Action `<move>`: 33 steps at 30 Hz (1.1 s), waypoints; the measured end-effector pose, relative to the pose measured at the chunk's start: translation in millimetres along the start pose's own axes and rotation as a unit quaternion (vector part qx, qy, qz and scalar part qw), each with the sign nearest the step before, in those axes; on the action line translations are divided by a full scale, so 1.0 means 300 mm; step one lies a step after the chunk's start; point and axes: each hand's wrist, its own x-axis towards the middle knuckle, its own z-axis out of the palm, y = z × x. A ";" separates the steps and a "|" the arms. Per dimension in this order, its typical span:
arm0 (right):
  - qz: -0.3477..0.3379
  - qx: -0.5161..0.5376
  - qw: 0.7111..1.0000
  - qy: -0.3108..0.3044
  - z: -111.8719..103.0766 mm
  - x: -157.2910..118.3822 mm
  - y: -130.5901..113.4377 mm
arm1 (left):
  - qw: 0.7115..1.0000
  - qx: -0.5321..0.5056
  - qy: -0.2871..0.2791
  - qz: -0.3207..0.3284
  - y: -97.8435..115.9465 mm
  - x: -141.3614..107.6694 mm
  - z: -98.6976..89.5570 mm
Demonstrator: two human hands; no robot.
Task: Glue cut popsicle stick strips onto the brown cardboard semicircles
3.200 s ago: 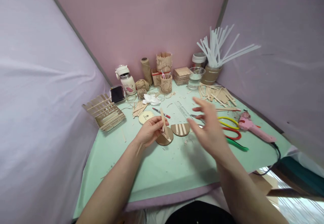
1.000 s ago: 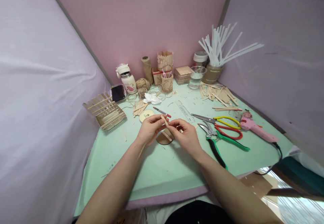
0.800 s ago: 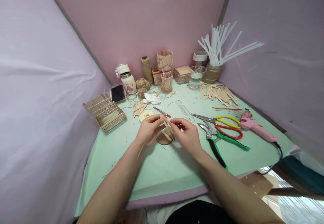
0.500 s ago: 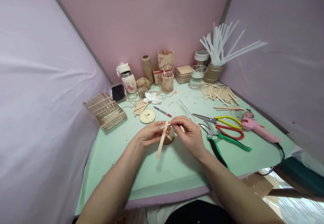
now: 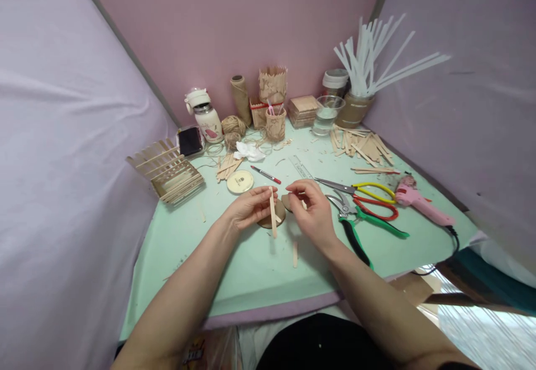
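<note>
My left hand is closed on a wooden craft stick, pinched near its upper end so that it hangs almost upright. Below that stick a round brown disc lies on the table, with a small pale stick piece on it. My right hand is apart from the stick, its thumb and forefinger curled close together; what they hold, if anything, is too small to make out. Another brown disc shows partly behind the right fingers. A short stick piece is in front of my right hand.
Right of my hands are pruning shears, scissors and a pink glue gun. A marker, a round cream lid and a clear ruler lie beyond. A stick basket stands left, a water cup at the back.
My right hand has let go of the stick end and drawn slightly away. The stick in my left hand has turned more upright. A short stick piece now shows near the front.
</note>
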 end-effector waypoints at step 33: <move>0.060 0.054 0.987 -0.142 -0.095 -0.045 -0.016 | 0.988 0.123 -0.090 -0.034 -0.044 -0.020 0.037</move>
